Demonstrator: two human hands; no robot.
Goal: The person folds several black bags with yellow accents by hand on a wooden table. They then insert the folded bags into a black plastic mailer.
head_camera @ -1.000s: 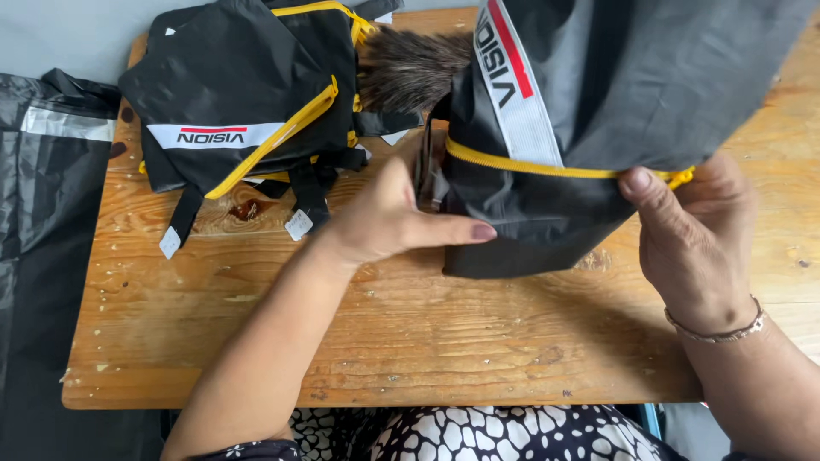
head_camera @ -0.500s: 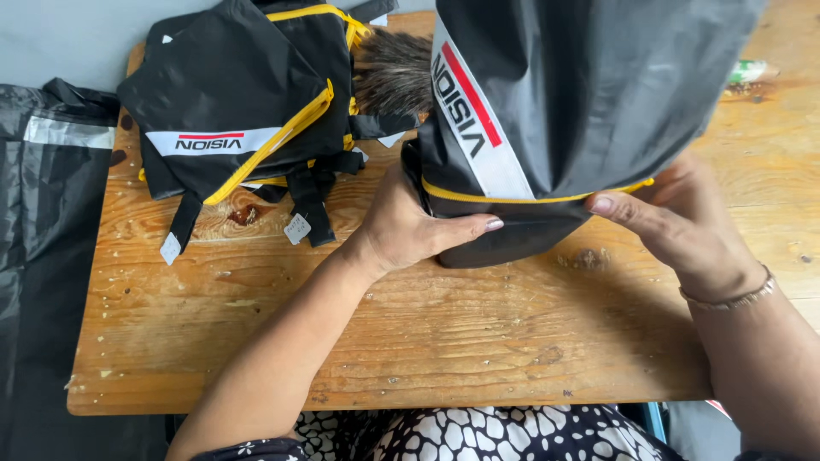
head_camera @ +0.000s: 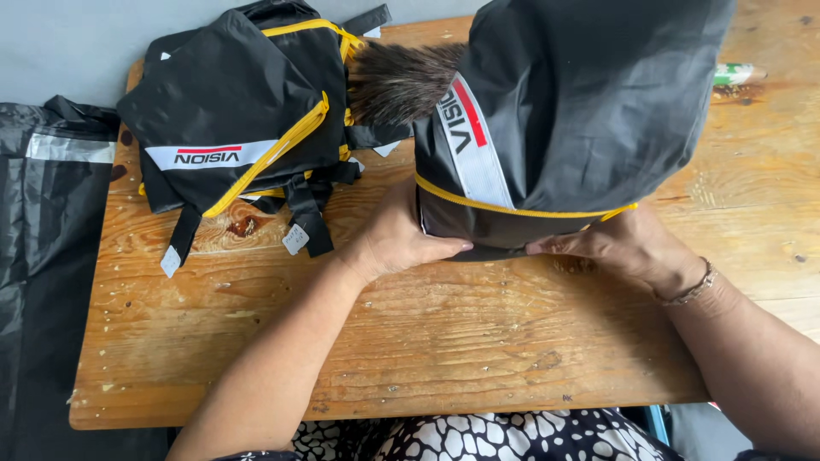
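A bulky black garment of smooth, slightly shiny fabric (head_camera: 589,111) stands heaped on the far right part of the worn wooden desk (head_camera: 410,341), rising toward the camera so that it fills the upper right of the view. A thin yellow piping line runs along its lower front edge, and a white reflective band with a red stripe slants down its left side. Its bottom edge rests on the desk, tucked under in a dark fold. The left hand (head_camera: 401,239) presses against its lower left corner, and the right hand (head_camera: 619,248) holds its lower right edge, fingers flat beneath the piping.
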